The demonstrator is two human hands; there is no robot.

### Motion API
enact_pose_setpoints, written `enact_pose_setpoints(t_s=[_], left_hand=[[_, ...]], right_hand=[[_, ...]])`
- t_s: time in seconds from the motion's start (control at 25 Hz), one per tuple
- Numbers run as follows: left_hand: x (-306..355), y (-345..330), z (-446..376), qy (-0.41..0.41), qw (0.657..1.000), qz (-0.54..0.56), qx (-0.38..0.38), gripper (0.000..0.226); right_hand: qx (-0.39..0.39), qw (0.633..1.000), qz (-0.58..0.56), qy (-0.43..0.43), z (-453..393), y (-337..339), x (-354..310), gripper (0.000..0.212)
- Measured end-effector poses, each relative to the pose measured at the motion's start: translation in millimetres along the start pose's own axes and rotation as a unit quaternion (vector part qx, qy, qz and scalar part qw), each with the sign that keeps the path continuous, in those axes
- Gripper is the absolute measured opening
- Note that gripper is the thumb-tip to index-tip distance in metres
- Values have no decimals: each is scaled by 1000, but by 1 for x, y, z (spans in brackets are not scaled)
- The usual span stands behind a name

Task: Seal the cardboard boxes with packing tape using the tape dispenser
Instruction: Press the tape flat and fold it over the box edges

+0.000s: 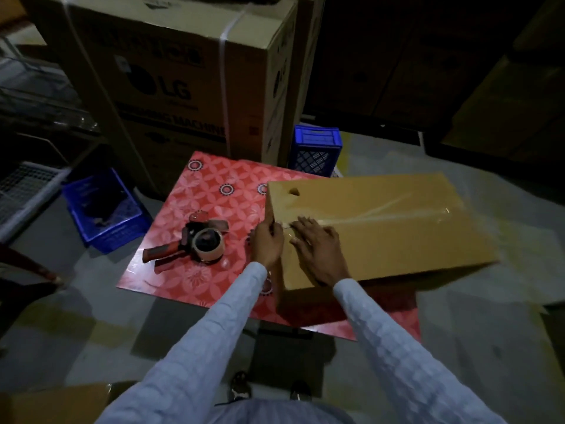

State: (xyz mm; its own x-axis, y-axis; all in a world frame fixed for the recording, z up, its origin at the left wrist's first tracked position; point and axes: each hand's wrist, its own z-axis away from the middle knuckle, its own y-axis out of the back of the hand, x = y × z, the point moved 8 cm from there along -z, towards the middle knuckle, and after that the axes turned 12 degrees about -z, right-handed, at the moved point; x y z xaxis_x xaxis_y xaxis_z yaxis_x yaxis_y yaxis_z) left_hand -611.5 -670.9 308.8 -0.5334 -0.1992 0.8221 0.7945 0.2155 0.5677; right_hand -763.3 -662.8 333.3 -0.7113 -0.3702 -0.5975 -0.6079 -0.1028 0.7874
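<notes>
The cardboard box [382,228] lies closed on the red patterned table [198,280], and a strip of clear packing tape [394,209] already runs along its top seam, shining from the far end right up to my hands. My right hand [318,249] lies flat on the box top, fingers spread, pressing the tape end down. Just to its left, at the box's near corner, my left hand [267,240] is curled over the edge with thumb and fingers pressed against the cardboard; I judge it is folding the tape tail down the side face, though I cannot tell whether it pinches loose tape or only steadies the corner.

To do this step well, I'd keep the flat palm bearing down while sliding outward along the seam, chasing wrinkles and air toward the edge, then rub the tail firmly onto the side wall so it cannot lift.

Further left of both hands, well clear of the box, the tape dispenser [189,243] lies on its side on the table, untouched. Beyond it a blue crate [104,215] sits on the floor.
</notes>
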Motion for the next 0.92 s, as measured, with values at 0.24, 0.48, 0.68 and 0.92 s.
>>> enact_pose_setpoints(t_s=[0.24, 0.48, 0.68, 0.92], left_hand=[[6, 15, -48, -46, 992, -116, -30, 48], [6, 12, -46, -76, 985, -150, -41, 53], [0, 5, -47, -59, 979, -183, -68, 60], [6, 7, -45, -59, 982, -169, -57, 45]], right_hand=[[55, 997, -44, -27, -50, -5, -24, 20], [49, 998, -6, -30, -14, 52, 43, 14], [2, 999, -35, -10, -61, -8, -17, 12], [17, 999, -47, -2, -32, 30, 15, 7]])
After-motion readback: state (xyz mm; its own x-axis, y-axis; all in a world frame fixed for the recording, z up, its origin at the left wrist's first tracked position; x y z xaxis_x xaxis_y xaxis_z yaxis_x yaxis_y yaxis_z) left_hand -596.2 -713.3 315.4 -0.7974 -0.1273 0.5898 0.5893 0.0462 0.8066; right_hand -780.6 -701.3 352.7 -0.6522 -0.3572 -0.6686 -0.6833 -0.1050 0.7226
